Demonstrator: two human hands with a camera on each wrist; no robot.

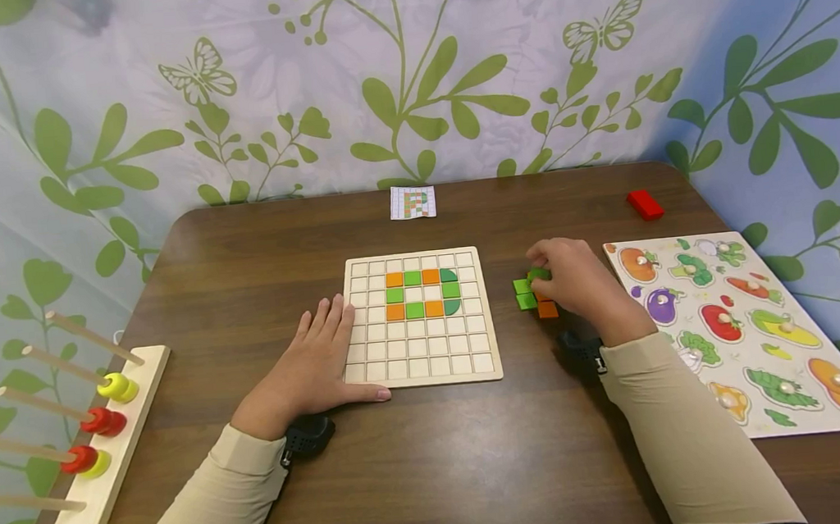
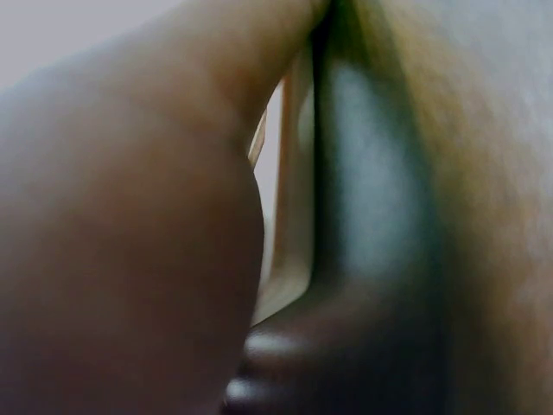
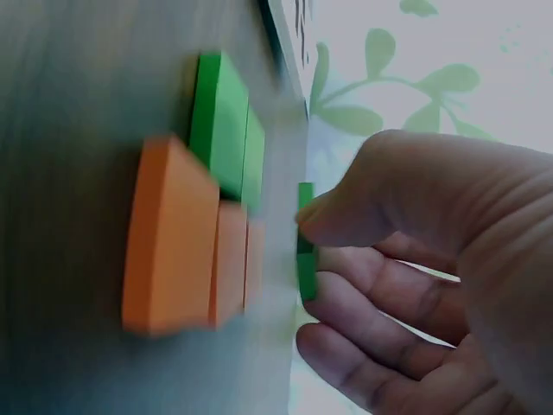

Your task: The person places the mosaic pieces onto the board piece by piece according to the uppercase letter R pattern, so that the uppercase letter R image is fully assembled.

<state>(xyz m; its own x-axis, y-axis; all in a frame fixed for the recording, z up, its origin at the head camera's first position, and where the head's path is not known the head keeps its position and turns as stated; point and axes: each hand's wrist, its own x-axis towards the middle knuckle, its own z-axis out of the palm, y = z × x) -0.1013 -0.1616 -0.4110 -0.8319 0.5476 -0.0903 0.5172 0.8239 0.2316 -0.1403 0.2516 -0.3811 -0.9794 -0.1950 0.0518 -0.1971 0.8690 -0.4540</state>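
Green tile (image 3: pixel 306 242) sits pinched in the right hand (image 1: pixel 573 279), above loose tiles (image 1: pixel 534 298).

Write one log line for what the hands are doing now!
left hand: flat, steadying wooden grid board | right hand: pinching small green tile | beside: loose orange and green tiles on brown table

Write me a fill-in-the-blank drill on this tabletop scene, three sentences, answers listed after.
1. The right hand pinches a small tile coloured ____.
2. The left hand rests flat at the ____ edge of the grid board.
3. The loose tiles beside the right hand are green and ____.

Missing words: green; left; orange
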